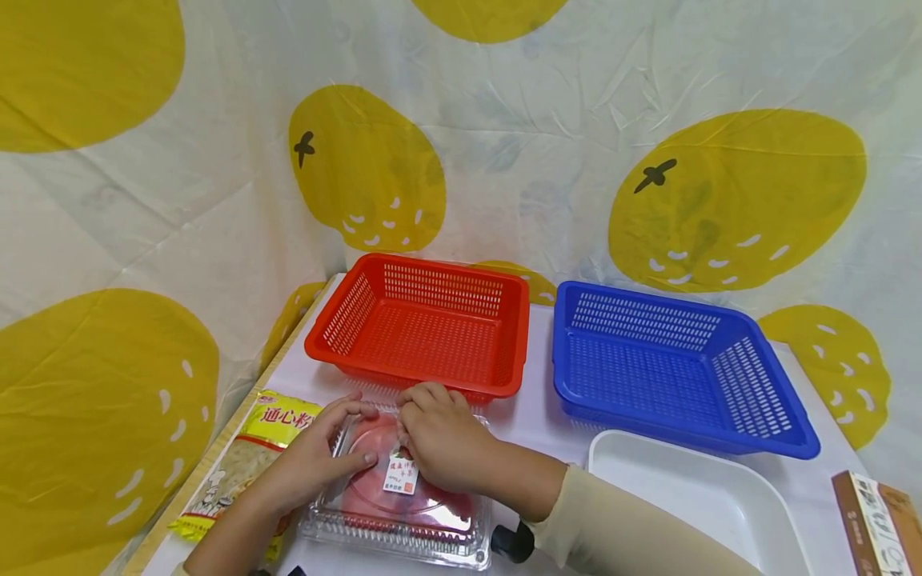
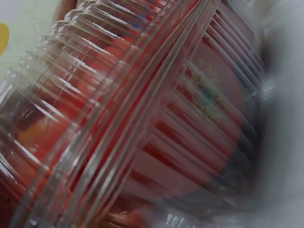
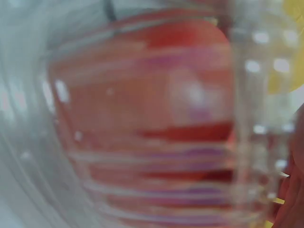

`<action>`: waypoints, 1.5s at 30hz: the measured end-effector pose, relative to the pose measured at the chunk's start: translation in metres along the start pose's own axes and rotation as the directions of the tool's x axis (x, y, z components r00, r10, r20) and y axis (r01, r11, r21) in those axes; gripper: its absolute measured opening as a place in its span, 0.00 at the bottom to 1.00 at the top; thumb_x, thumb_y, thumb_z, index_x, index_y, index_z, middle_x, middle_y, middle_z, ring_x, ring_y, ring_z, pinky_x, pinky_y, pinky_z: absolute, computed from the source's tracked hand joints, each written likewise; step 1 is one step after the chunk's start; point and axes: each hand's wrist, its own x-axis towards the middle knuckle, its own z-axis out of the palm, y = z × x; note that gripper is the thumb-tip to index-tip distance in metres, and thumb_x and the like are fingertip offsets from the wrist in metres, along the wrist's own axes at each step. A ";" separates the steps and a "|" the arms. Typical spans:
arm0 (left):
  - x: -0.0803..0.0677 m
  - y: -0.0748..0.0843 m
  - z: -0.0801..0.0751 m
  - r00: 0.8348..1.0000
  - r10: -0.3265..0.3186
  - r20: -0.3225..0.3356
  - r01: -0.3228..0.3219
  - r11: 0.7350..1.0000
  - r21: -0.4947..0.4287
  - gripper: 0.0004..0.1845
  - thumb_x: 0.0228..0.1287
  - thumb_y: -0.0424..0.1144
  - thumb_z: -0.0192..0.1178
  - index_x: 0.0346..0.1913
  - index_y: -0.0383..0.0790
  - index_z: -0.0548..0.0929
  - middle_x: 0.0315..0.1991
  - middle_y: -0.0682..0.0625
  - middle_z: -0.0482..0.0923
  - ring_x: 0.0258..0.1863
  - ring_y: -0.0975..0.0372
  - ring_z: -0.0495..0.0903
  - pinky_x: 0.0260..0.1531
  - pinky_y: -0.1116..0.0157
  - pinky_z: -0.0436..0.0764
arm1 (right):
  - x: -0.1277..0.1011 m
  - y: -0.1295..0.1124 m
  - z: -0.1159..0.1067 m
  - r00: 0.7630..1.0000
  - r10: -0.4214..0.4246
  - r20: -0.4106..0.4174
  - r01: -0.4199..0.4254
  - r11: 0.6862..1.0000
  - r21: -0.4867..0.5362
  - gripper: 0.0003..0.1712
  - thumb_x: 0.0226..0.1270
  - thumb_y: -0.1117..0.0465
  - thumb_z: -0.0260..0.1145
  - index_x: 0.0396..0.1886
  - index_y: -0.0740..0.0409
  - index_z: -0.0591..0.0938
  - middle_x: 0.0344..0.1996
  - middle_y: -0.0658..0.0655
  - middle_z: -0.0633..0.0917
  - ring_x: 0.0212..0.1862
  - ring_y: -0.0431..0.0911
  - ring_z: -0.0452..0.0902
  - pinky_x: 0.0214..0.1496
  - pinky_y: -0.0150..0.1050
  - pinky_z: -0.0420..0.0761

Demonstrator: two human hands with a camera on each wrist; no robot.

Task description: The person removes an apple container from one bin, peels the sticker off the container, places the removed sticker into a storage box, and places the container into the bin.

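1. From the head camera, a clear plastic box [image 1: 403, 500] with something red inside lies at the near edge of the white table [image 1: 536, 416], just in front of the red basket [image 1: 425, 324]. A small white label [image 1: 400, 474] with red writing sits on its lid.
2. The left hand [image 1: 317, 456] lies over the left part of the lid, its fingers curled round the far left corner and its thumb pressed flat on top; it is gripping the box.
3. The right hand [image 1: 439, 436] rests on the middle of the lid with its fingers bent down over the far edge, beside the left hand's fingertips; it grips the box there too. A beige sleeve [image 1: 634, 528] covers that forearm.
4. A yellow packet [image 1: 248, 456] of dry food lies to the left of the box, partly under the left forearm.
5. The blue basket [image 1: 677, 364] stands to the right of the red one, apart from it. A white tray [image 1: 691, 496] lies in front of the blue basket, and a brown carton [image 1: 879, 520] shows at the right edge.
6. A cloth with large yellow fruit prints [image 1: 735, 200] hangs behind the table.
7. The left wrist camera shows the ribbed wall of the clear plastic box [image 2: 142, 123] very close, red showing through; no fingers are clear here.
8. The right wrist camera is blurred: the clear plastic box [image 3: 152, 128] fills it, red inside, and the hand's grip cannot be made out.
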 end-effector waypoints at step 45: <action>-0.001 0.002 -0.002 0.999 -0.052 0.011 0.052 0.998 0.035 0.29 0.63 0.48 0.78 0.64 0.53 0.80 0.77 0.46 0.67 0.82 0.42 0.54 0.77 0.30 0.48 | -0.045 0.054 -0.120 0.910 -0.103 0.402 -0.223 0.695 0.684 0.08 0.80 0.59 0.59 0.51 0.50 0.82 0.50 0.51 0.81 0.58 0.49 0.75 0.58 0.46 0.80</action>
